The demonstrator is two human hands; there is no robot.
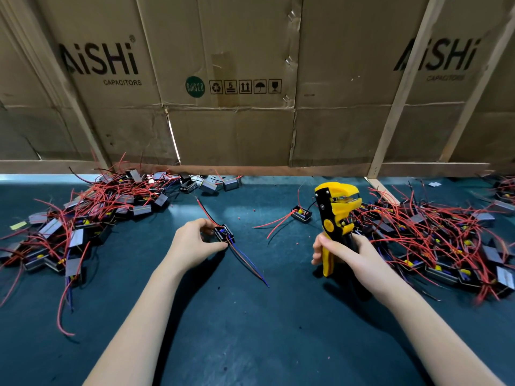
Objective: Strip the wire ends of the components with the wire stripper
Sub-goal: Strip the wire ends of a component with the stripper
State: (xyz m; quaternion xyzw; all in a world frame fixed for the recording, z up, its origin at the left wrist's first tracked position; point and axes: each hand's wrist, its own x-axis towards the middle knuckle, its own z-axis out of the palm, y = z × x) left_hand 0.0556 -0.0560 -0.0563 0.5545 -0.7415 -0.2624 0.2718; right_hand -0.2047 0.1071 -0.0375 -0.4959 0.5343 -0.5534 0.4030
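Observation:
My left hand (pixel 195 242) pinches a small black component (pixel 224 233) just above the dark mat, near the middle. A red wire rises from it toward the back, and blue and red wires trail toward me. My right hand (pixel 344 253) grips the handles of a yellow and black wire stripper (pixel 334 213), held upright with its jaws at the top. The stripper stands apart from the held component, to its right. Another single component (pixel 301 213) with red wires lies on the mat between my hands, farther back.
A large pile of components with red wires (pixel 92 215) covers the mat at the left. A second pile (pixel 434 235) spreads at the right, close to my right hand. Cardboard boxes (pixel 231 107) and wooden slats wall off the back. The green mat (pixel 250 316) lies in front.

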